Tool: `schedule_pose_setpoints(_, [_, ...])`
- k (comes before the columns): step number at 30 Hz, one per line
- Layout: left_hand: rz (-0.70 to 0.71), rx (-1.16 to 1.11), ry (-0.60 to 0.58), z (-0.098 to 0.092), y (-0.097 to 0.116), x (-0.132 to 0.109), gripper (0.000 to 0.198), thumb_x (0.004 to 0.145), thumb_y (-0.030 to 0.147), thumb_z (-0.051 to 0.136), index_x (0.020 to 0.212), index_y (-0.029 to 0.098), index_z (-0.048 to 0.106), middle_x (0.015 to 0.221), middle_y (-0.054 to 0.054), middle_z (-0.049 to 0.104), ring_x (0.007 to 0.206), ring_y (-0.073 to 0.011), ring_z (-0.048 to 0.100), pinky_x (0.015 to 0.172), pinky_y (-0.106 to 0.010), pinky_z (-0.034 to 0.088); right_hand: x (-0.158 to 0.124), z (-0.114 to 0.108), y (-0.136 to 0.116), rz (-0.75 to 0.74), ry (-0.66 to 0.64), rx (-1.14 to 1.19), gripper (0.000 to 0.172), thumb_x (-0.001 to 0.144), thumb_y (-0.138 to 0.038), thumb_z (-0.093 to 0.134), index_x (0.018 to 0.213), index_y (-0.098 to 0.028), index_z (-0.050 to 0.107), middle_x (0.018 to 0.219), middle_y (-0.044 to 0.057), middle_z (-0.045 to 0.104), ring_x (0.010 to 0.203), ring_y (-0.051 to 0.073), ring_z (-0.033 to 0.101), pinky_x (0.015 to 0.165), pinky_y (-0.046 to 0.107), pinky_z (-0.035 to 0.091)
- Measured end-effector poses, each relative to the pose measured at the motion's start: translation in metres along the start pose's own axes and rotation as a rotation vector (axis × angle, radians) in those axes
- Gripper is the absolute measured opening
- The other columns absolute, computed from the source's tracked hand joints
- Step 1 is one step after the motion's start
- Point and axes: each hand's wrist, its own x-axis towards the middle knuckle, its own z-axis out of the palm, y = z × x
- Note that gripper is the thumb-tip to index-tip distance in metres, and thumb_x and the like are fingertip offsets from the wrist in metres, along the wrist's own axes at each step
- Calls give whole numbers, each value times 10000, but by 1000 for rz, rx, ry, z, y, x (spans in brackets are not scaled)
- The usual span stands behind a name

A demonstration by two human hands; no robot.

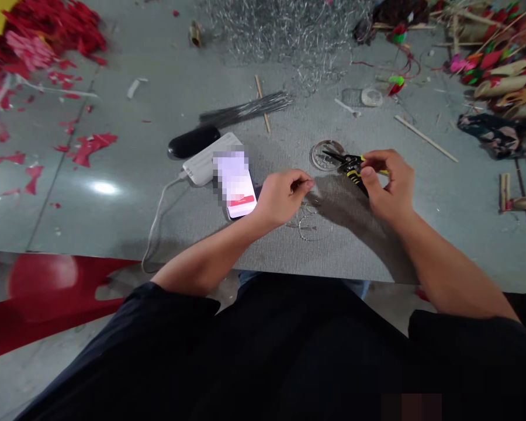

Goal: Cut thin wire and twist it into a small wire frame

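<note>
Table (pixel 456 222): a grey surface that lies under both hands and carries everything else.
Wire heap (pixel 284 26): a tangled silver mass far beyond both grips, at the far edge of the table.
Red paper scraps (pixel 48 35): strewn well away to the left of the left hand's grip, towards the far corner.
Coloured craft pieces (pixel 499 64): piled far out to the right of the right hand's grip, beyond it.
Right hand (pixel 388 184): closed around the handles of the pliers, thumb on top, with the fingers wrapped beneath.
Left hand (pixel 284 197): fingers curled, thumb and forefinger tips pressed together. What they pinch is too thin to make out.
Phone (pixel 237 186): lit, lying just beside the left hand on its outer side and touching the wrist area.
Power bank (pixel 208 161): white, just beyond the phone. Its cable (pixel 155 219) runs back towards the person.
Straight wire bundle (pixel 245 109): well beyond the left grip, and a wooden stick (pixel 263 105) crosses its end.
Pliers (pixel 353 166): yellow and black, held in the right grip. The dark nose sticks out to the left, towards the left hand's fingertips.
Round ring (pixel 321 158): flat on the table just beyond the pliers' nose, which overlaps it.
Bent wire bits (pixel 307 225): loose on the table, just nearer the person than the gap between the two grips.
</note>
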Motion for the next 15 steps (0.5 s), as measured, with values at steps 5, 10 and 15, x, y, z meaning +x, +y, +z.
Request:
schedule_pose_setpoints(5, [44,121,-30,-1,5,-4,163,1191,233,773,1143,237,930,1136,-107,961,1026,-258,877,924,-418,644,-15,-2,-14,109,-25,130,570,1188,-904,741,1251,-343,823,1232,146,772,1156,403,785,978,560,662])
schedule_pose_setpoints(10, [67,157,-86,-3,7,-5,193,1199,222,744,1152,236,931,1128,-112,954,1051,-274,888,941,-432,651,-12,-1,-10,95,-50,221,451,1194,-791,831,1187,-341,801,1183,123,753,1082,370,714,921,513,588])
schedule_pose_setpoints(15, [86,164,-75,-3,6,-6,202,1209,227,735,1179,237,934,1156,-110,956,1072,-279,896,947,-431,652,-9,-1,-2,108,-85,242,329,1213,-613,892,1107,-323,777,1032,68,698,958,318,622,846,455,461])
